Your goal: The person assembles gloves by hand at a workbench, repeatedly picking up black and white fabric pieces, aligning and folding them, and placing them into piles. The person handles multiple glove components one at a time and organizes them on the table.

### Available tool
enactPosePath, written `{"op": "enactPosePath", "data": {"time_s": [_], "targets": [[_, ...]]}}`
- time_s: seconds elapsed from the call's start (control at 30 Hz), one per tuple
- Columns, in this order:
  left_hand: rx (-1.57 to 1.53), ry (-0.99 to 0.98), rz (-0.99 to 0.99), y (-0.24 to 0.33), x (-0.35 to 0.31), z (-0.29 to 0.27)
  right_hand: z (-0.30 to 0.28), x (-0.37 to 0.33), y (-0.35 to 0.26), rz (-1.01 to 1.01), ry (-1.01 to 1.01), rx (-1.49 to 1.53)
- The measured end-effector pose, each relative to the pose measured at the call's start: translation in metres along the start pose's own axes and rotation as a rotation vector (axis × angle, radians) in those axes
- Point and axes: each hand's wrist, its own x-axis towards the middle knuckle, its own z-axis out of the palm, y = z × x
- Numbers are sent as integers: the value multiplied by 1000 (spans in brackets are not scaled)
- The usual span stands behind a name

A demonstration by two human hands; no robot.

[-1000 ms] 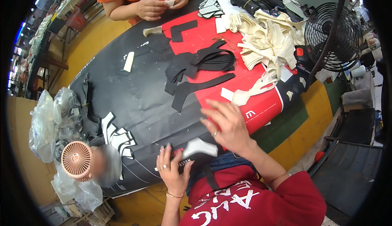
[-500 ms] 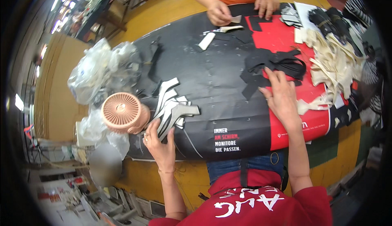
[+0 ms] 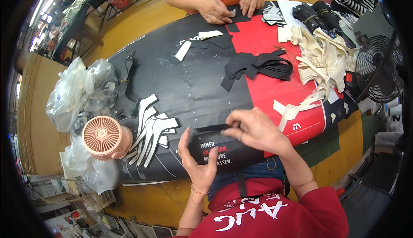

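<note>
A thin black fabric strip (image 3: 211,128) is pinched in the fingers of my right hand (image 3: 258,130) over the near part of the table. My left hand (image 3: 198,162) is open, thumb and fingers apart, its fingertips close to the strip's left end; motion blurs that end. To the left of my left hand lies a fanned pile of white, dark-edged cut pieces (image 3: 150,132). Beyond my right hand a heap of black fabric pieces (image 3: 258,67) rests across the black and red parts of the table cover.
Left stand a pink fan (image 3: 102,137) and clear plastic bags (image 3: 81,92). Cream fabric strips (image 3: 322,57) and black bundles (image 3: 307,16) lie at the right. Across the table (image 3: 172,81), another person's hands (image 3: 215,11) hold a small piece. A black fan (image 3: 378,68) stands far right.
My right hand has come from the black heap toward me and left, now with a black strip. My left hand has left the white pieces and moved right. The whole view has shifted.
</note>
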Motion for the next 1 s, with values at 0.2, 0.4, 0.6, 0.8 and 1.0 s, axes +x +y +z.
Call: {"op": "enactPosePath", "data": {"time_s": [0.2,0.4,0.6,0.8,1.0], "targets": [[-894,-150,-445,11,13,-4,1,-18,-17,281,-225,387],[-865,-52,-544,12,19,-2,-5,-28,-8,268,-231,356],[-895,-128,-529,24,19,-4,-48,-22,-17,201,-215,152],[-716,-171,-244,32,34,24,-82,-11,-7,65,1,-342],[-421,-283,42,47,65,33,-90,37,67,31,401,-931]]}}
